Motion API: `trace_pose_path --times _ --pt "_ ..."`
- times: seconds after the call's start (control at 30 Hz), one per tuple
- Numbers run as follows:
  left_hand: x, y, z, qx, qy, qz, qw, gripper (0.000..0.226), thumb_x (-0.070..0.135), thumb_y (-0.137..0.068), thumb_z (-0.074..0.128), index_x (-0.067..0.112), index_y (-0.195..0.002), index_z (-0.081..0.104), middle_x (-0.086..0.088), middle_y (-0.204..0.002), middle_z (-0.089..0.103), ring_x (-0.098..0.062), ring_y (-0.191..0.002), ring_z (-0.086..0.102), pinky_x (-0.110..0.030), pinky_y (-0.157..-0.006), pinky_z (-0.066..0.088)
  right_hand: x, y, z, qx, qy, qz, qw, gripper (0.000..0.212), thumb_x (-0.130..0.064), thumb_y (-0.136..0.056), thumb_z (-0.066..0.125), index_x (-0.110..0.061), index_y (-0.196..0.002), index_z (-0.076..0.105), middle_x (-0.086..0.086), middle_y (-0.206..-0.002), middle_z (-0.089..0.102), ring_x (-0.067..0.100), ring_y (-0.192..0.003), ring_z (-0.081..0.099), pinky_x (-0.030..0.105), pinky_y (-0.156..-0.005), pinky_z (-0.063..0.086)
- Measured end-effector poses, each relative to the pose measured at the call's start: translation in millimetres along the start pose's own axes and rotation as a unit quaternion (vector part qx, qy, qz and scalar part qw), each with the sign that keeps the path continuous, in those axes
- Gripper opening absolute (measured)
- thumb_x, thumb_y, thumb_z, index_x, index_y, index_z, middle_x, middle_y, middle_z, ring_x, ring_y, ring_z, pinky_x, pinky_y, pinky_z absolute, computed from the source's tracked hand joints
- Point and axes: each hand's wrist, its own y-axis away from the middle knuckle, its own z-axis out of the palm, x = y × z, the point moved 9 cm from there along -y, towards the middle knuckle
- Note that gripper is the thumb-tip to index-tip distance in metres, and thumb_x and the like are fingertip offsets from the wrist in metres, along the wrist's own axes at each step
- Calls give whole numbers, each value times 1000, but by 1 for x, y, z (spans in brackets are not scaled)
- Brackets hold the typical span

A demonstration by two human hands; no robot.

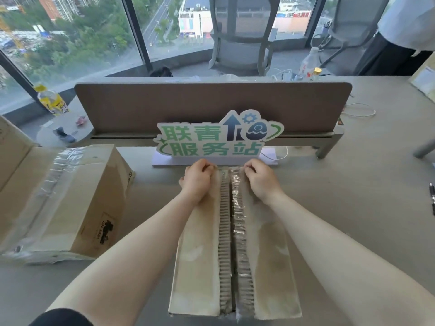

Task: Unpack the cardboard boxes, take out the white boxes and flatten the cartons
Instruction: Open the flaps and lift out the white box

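We see the carton beneath both forearms, its 2 top flaps meeting between the hands. The left hand and right hand each grip a flap's far edge, fingers curled.

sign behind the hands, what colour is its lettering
Green lettering on the white sign, clearest in the head view.

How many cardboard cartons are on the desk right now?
2 for certain: one carton in front of the person, both hands gripping its top flaps at the far end; one taped carton at the left. Cardboard at the far-left edge may be another.
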Motion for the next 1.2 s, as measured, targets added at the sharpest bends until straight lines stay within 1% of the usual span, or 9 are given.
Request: trace_pose_path --times 0.2,0.37,0.5,0.57,0.67,0.8,0.97,1.07,1.2 --pt "10 6 -28 -74 243 -40 966 38 34 -105 39 18 -81 63 -4 -92 66 -16 -85 55 -32 -81 40 5 -1 -38 12 -159 56 986 33 -15 -102 40 5 -84 58 17 -93 64 26 -92 59 34 -90 43" --pt "13 19 -77 -148 229 -53 961 64 69 -83 43 11 -95 68 -5 -124 64 -18 -109 57 -34 -86 41 6 9 -85 -70 -176 92 978 55 -69 -83 47 -17 -83 64 13 -88 54 22 -75 49 34 -72 38" --pt "7 29 -103 -178 91 -15 980 50 25 -88 67 19 -135 50 -7 -127 58 -15 -100 59 -31 -83 48 25 22 -119 -108 -44 102 988 26 -39 -88 68 -30 -110 59 -8 -98 63 9 -88 60 27 -70 44" --pt "1 32 -117 -121 27 8 992 60 9 -92 61 25 -145 38 -1 -135 55 -9 -100 58 -23 -77 50 44 28 -130 -82 -22 120 989 46 -22 -87 72 -22 -129 54 -3 -116 66 16 -102 64 34 -83 53" --pt "-17 35 -138 -9 -214 61 975 78 17 -90 62 34 -155 22 2 -159 29 -19 -129 47 -35 -101 44 62 42 -142 -17 89 121 988 77 -27 -81 75 -24 -148 37 1 -143 51 24 -126 53 42 -104 44" --pt "-39 54 -107 -18 -443 103 890 54 39 -94 56 32 -146 43 0 -159 31 -27 -146 25 -47 -119 20 67 72 -126 22 296 85 951 67 -25 -89 66 -15 -149 37 9 -154 37 31 -138 37 39 -110 35" --pt "-79 90 -45 -118 -149 -45 981 82 60 -91 55 20 -156 24 1 -157 35 -21 -142 37 -33 -114 29 86 110 -56 -67 115 151 980 51 -45 -99 51 -8 -133 58 6 -138 57 24 -128 51 30 -101 37" --pt "-94 107 -17 -142 9 -81 986 96 62 -80 63 25 -157 20 5 -152 43 -17 -140 40 -30 -115 29 82 128 -19 -93 -56 164 981 42 -53 -91 57 -21 -118 64 -10 -123 63 13 -117 56 25 -93 37" --pt "-104 111 -10 -158 67 -77 982 100 70 -65 69 36 -151 32 16 -140 53 -11 -132 49 -36 -115 35 83 131 -14 -82 -66 143 984 23 -43 -90 66 -29 -109 66 -15 -110 68 11 -110 61 24 -85 43"
